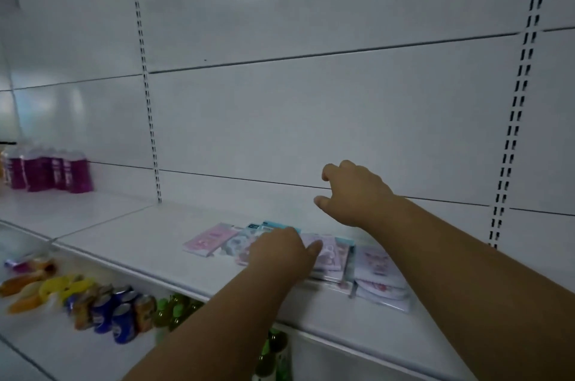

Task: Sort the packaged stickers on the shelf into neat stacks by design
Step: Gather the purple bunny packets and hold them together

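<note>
Several packaged sticker packs lie in a loose overlapping row on the white shelf (130, 243). A pink pack (208, 239) is at the left end, blue-edged packs (273, 226) sit behind, a lilac pack (329, 256) is in the middle, and white-pink packs (378, 271) form a small pile at the right. My left hand (280, 251) rests flat on the middle packs, fingers pressing down. Above the shelf, behind the packs, hovers my right hand (351, 194) with fingers loosely curled and nothing in it.
Purple-labelled bottles (49, 170) stand at the back left of the same shelf. On the lower shelf are drink cans (118, 315), yellow and orange packets (46, 287) and green bottles (174, 309). The slotted uprights (149, 119) and white back panel rise behind.
</note>
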